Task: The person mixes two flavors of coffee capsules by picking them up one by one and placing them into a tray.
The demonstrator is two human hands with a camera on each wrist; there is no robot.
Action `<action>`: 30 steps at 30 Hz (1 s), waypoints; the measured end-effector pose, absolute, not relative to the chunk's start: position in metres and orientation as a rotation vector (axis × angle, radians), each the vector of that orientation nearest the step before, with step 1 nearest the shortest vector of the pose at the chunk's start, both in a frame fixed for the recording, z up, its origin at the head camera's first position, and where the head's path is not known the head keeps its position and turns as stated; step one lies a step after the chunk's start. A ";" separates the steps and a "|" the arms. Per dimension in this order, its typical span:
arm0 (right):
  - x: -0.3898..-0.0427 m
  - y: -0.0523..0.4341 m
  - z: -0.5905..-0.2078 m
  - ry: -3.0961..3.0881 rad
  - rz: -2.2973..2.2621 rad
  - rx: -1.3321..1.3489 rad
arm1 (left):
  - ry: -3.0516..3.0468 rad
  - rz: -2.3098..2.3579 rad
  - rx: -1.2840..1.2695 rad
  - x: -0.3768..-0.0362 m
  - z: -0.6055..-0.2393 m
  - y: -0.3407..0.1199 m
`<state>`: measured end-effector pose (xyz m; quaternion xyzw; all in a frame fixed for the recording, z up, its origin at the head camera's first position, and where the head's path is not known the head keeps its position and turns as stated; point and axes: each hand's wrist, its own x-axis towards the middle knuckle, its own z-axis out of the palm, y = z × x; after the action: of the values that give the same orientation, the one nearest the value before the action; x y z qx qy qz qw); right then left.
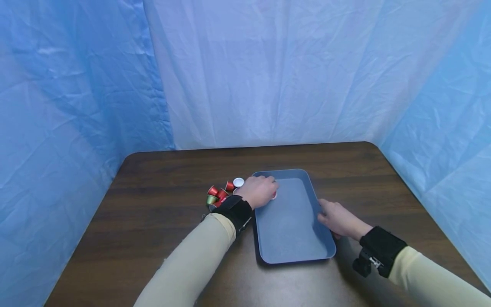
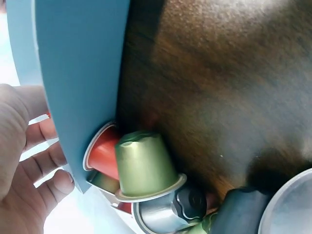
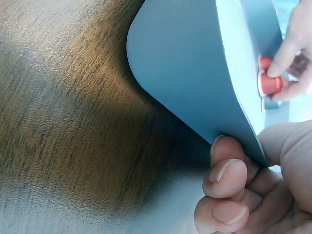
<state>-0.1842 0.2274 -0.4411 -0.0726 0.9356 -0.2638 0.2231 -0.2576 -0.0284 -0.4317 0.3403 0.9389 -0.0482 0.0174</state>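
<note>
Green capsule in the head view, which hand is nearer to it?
Left. The left hand is at the left edge of the tray, close to the green capsule; the right hand grips the opposite edge, farther away.

Pale glare streaks the table [image 2: 234, 87] in both wrist views, the tray [image 1: 293, 230] casting soft shadow.
</note>
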 end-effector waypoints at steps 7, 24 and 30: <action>-0.184 0.226 -0.441 2.588 -0.732 -0.194 | 2.956 -0.246 1.063 -0.259 -0.435 -0.029; -0.183 0.227 -0.441 2.590 -0.734 -0.182 | 2.991 -0.127 1.063 -0.256 -0.423 -0.042; -0.183 0.227 -0.441 2.586 -0.729 -0.181 | 2.995 -0.098 1.047 -0.245 -0.404 -0.063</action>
<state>-0.1832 0.2266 -0.4415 -0.0656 0.9363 -0.2638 0.2223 -0.2454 -0.0627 -0.4043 0.3298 0.9434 -0.0307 -0.0164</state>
